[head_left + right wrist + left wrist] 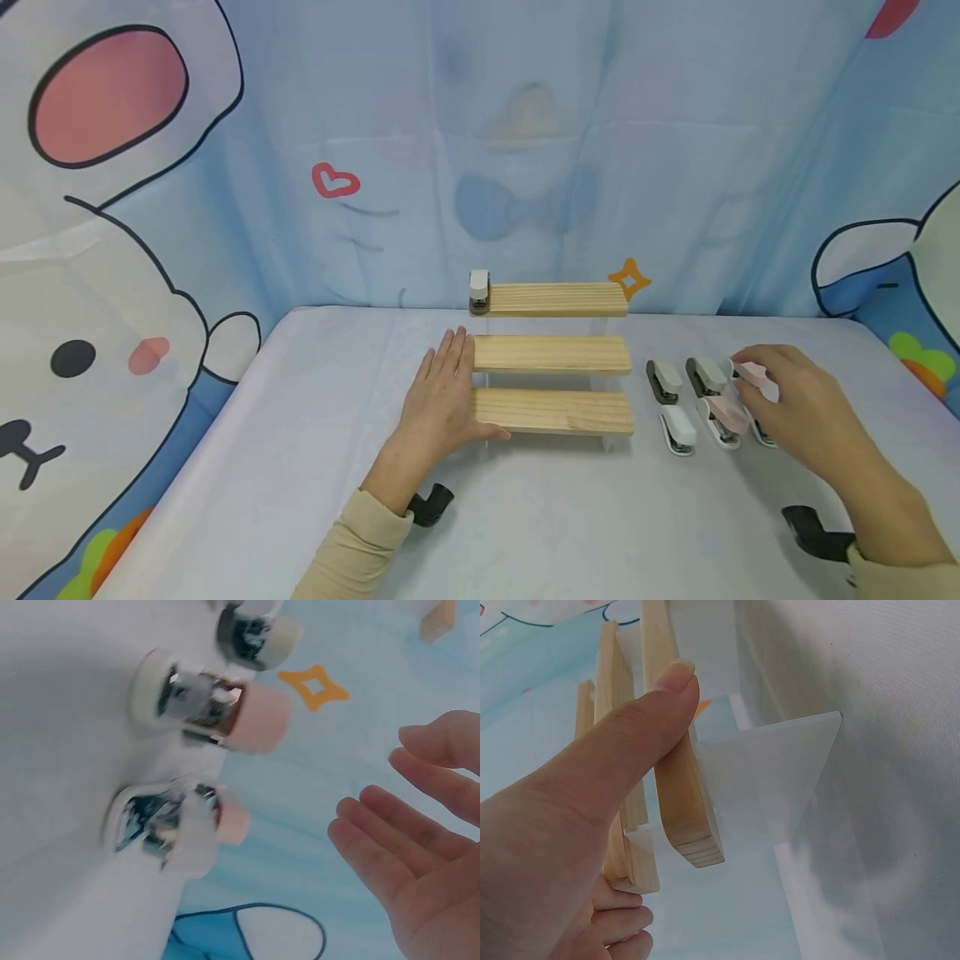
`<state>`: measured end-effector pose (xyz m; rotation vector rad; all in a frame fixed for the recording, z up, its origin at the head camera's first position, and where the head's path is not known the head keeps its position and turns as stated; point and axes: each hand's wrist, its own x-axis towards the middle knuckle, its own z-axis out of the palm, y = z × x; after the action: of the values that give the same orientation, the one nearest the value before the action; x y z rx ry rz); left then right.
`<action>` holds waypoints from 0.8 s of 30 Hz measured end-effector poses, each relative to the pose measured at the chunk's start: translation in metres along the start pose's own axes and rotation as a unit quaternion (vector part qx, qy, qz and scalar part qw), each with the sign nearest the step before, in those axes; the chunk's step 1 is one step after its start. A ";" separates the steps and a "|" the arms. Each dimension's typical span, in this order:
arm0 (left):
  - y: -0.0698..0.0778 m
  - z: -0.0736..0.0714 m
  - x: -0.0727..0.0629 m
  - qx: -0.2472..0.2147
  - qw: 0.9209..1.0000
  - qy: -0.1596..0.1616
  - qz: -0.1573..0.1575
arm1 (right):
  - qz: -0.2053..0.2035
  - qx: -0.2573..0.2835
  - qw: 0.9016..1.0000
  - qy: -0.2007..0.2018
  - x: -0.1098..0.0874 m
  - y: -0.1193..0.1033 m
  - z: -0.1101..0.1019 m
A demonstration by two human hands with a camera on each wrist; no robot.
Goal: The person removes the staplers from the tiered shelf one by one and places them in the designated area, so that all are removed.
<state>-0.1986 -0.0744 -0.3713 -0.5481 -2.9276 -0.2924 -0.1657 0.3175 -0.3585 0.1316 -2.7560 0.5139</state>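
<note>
My left hand [442, 400] lies along the left end of a three-step wooden rack [553, 408], fingers straight. In the left wrist view its thumb [671, 682] rests on the lowest board's front edge. A small white-and-dark stapler [479, 287] stands at the left end of the top board. My right hand [795, 408] hovers over the right end of a group of mini staplers, its fingers apart and holding nothing in the right wrist view. Nearest it are a pink stapler [752, 375] and a white stapler [187, 840], largely hidden by the hand in the head view.
Left of the right hand stand another pink stapler [727, 414], a white stapler [678, 427] and two pale staplers with dark bases, one the left rear stapler [664, 379]. Clear side panels [772, 772] carry the rack's boards. A printed curtain [375, 100] hangs behind the white-covered table [570, 533].
</note>
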 end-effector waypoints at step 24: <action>0.000 0.000 0.001 0.003 1.000 -0.009 -0.005 | -0.119 0.071 0.987 0.084 0.032 -0.079 -0.001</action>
<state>-0.2001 -0.0743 -0.3708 -0.5376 -2.9483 -0.2799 -0.1837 0.2438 -0.3208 0.4241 -2.4949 0.6234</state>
